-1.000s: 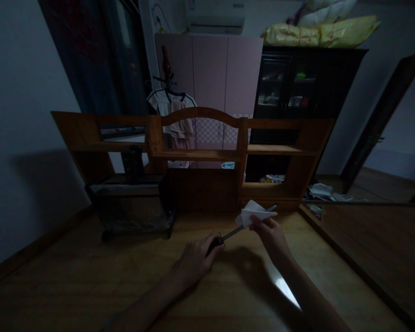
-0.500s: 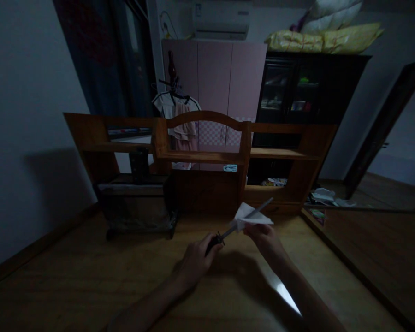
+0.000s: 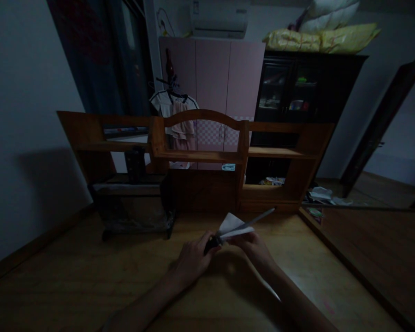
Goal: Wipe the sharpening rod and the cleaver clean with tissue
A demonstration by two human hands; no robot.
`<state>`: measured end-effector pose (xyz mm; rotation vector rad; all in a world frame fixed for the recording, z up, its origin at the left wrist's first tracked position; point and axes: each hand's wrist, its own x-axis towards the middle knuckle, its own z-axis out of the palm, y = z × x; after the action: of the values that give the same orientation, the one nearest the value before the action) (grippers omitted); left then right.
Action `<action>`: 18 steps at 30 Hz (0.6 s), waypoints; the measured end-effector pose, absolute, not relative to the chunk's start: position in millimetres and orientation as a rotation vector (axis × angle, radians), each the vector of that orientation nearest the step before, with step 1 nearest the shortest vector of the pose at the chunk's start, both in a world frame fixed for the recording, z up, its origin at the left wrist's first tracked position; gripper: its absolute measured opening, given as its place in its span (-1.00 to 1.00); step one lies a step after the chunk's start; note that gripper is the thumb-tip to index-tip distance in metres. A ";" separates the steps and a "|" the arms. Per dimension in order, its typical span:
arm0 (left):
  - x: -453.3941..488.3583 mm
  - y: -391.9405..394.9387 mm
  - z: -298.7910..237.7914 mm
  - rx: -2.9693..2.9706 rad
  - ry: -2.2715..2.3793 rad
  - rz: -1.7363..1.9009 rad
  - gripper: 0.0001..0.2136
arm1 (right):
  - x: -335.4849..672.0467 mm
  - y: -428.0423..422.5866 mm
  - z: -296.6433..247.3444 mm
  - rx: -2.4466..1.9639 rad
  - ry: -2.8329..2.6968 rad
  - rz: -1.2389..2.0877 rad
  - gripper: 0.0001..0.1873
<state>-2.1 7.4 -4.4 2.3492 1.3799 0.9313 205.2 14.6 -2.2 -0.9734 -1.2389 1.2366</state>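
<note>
My left hand (image 3: 195, 254) is closed around the dark handle of a long, narrow-bladed knife (image 3: 259, 216), which points up and to the right. The handle had a small crossguard showing earlier; now the tissue partly covers that spot. My right hand (image 3: 252, 246) pinches a folded white tissue (image 3: 231, 223) against the blade, close to the handle. It wraps the lower blade, and the far half with the tip shows bare. I cannot tell whether the tissue is paper or cloth. Both hands are above a light wooden tabletop (image 3: 152, 281).
A wooden shelf unit (image 3: 204, 157) stands along the far edge. At left, a dark box-like appliance (image 3: 133, 207) carries a black container (image 3: 134, 164). A raised wooden edge (image 3: 346, 258) runs along the right. Behind stand a pink wardrobe (image 3: 212, 78) and a dark cabinet (image 3: 318, 92).
My right hand has slid the tissue down the blade toward the handle, leaving more of the blade bare. My left hand has kept its hold on the handle.
</note>
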 end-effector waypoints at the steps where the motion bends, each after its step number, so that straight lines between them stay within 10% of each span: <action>1: -2.1 6.9 -3.4 2.355 1.382 0.923 -0.81 | 205.0 14.9 -4.1 -0.971 -1.226 1.238 -0.64; 18: -2.3 13.1 -17.3 2.404 1.370 1.052 -0.69 | 240.8 22.5 24.6 -0.916 -1.011 0.936 -0.66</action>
<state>-2.3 13.1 -17.3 2.4042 1.3696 1.0521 240.8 22.5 24.6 -0.9163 -1.0108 0.9364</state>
